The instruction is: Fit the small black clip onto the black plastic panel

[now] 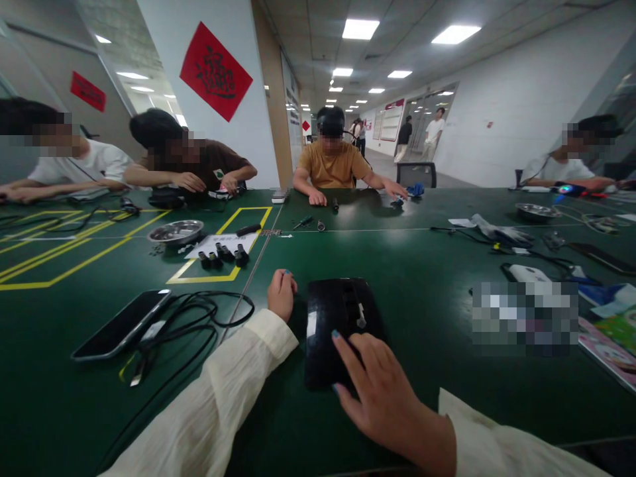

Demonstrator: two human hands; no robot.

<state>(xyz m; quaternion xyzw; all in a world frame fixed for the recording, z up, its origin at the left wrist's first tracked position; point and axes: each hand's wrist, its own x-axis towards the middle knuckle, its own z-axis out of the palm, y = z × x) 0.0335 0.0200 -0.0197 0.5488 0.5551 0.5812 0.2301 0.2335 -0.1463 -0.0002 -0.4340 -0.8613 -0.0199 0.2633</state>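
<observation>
A flat, glossy black casing [322, 358] with rounded corners lies on the table in front of me. It has a recessed slot near its far right side, with a small whitish piece [362, 317] at the slot. Over the casing's near right part is my right hand [385, 381], fingers spread and index finger stretched across the surface. I cannot tell how firmly it touches. My left hand [281, 296] rests on the table just left of the casing, its fingers curled in. Whatever those fingers may hold is hidden.
To the left lie a phone [122, 324] and a coiled black cable [199, 311]. Farther off stand a metal bowl [175, 232] and several black cylindrical parts [223, 255] on paper. Gloves [499, 232] and cables are at right. Co-workers sit around the green table [432, 278].
</observation>
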